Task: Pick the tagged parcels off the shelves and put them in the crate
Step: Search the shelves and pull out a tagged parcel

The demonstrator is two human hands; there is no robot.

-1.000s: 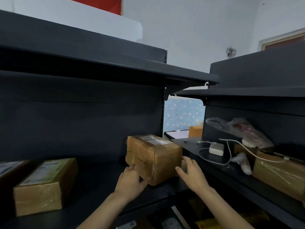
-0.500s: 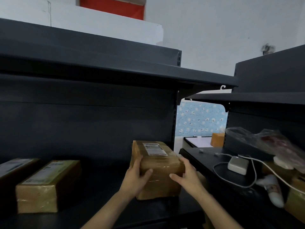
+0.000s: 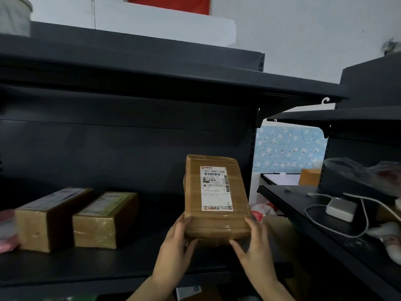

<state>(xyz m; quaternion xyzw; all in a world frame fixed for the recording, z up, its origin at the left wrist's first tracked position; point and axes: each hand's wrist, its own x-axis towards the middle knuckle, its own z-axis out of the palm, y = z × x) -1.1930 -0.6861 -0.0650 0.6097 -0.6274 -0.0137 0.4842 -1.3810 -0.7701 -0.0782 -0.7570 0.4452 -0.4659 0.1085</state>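
- Since half a second ago the parcel (image 3: 214, 192) has been tipped up until its labelled face is turned squarely to us, and both hands have slid down to its lower end.
- The left hand (image 3: 175, 246) grips the lower left corner. Its fingers are curled along the side and its thumb is tucked under the bottom edge.
- The right hand (image 3: 256, 250) mirrors it on the lower right corner, also closed on the box.
- We place the parcel over the front of the shelf (image 3: 130, 263), towards its right end. It appears lifted clear of the board, though the underside is in shadow.
- Its long axis stands nearly upright, with the top leaning slightly left. The label (image 3: 216, 187) reads the right way up, barcode end uppermost.
- What worries us: the hold is only at the bottom, so the tall box could topple forward or back against the shelf's rear panel. The glossy tape wrap may also let it slip through the fingers.
- If it is raised much higher above the shelf, the top could knock the board overhead.
- Two other parcels (image 3: 106, 220) sit further left on the same shelf, well apart (little chance of a bump there).
- The crate is not in view, so we judge the carry will need a turn away from the shelf.
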